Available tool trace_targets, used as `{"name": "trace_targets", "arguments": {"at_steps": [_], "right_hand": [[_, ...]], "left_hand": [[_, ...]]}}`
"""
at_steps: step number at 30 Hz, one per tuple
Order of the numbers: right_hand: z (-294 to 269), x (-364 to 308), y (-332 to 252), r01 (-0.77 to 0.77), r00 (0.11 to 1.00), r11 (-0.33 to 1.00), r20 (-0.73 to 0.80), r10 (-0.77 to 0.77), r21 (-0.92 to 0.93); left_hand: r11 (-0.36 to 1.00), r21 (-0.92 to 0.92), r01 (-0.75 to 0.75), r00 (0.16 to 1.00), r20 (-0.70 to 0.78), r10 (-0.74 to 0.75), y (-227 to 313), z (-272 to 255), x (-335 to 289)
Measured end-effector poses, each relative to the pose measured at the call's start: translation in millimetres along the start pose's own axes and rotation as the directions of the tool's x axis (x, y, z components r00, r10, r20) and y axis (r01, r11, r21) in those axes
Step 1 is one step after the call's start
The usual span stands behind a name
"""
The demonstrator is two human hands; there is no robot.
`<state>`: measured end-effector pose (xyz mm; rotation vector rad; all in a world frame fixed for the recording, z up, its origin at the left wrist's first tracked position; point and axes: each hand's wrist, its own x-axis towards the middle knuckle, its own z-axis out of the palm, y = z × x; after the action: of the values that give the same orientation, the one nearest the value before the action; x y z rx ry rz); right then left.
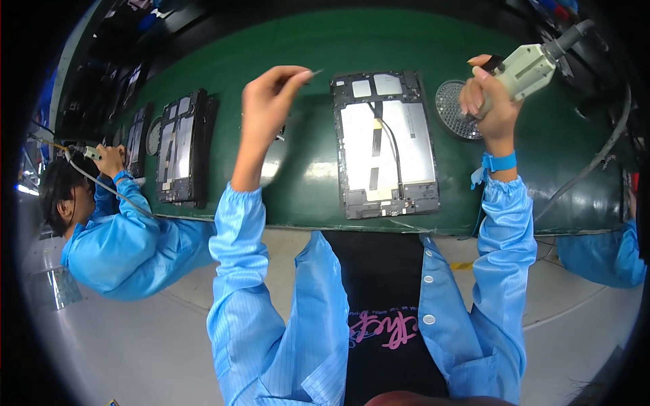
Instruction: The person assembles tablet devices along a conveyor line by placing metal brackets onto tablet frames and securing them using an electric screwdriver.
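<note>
A tablet with its back off (353,153) lies on the green bench between my hands, showing silver battery panels, a black cable and circuit boards. Left of it, my left hand (271,97) is raised, thumb and forefinger pinched on a small thin piece (317,72) too small to name. On the right, my right hand (493,105) grips a pale electric screwdriver (528,72) with a thick grey cable end; its tip is hidden. Just beside that hand sits a round dish of small holes (455,111). A blue wrist strap (500,162) circles my right wrist.
More opened tablets (181,150) stand on the green bench (298,193) at the left. A person in blue (135,237) works there with a similar tool. A grey cable (613,139) hangs at the right, and another blue sleeve (602,257) shows beyond.
</note>
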<state>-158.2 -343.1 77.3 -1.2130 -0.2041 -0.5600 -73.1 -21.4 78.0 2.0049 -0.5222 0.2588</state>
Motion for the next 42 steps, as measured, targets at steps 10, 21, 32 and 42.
{"name": "trace_targets", "arguments": {"at_steps": [10, 21, 32, 42], "right_hand": [[5, -1, -2, -0.027, 1.000, 0.999, -0.002, 0.027, 0.033], [6, -3, -1, -0.033, 0.999, 0.999, 0.018, 0.032, 0.031], [8, 0, -2, -0.032, 0.999, 0.999, 0.024, 0.032, 0.006], [21, 16, 3, -0.110, 0.994, 0.992, 0.035, 0.108, 0.056]], "left_hand": [[0.998, -0.028, 0.061, 0.986, 0.158, -0.056, -45, 40, 21], [0.998, 0.049, 0.039, 0.985, 0.168, -0.047, -51, 40, 23], [0.957, -0.194, 0.215, 0.930, 0.340, -0.140, -47, 41, 27], [0.958, -0.186, 0.217, 0.943, 0.293, -0.157, -51, 41, 20]]}}
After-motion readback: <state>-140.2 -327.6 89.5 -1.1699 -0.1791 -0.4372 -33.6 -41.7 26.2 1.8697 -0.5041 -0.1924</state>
